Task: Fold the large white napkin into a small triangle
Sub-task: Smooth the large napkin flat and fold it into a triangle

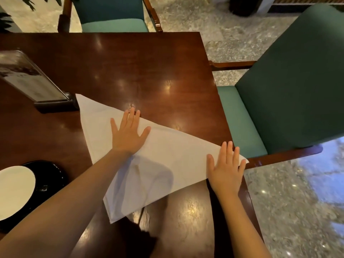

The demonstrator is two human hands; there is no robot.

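Under your palms, white napkin [167, 155] folded to a large triangle on table [130, 62], left hand [128, 132] and right hand [226, 167] flat, fingers spread, white plate [14, 190] left of your left forearm, nothing on it.

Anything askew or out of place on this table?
Slightly: the napkin, folded into a large triangle, pokes its right tip past the table edge by the right hand. Left hand presses the fold. Nothing spilled or torn.

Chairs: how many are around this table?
2: one chair at the table's far side, one chair on the right. Others may sit out of view.
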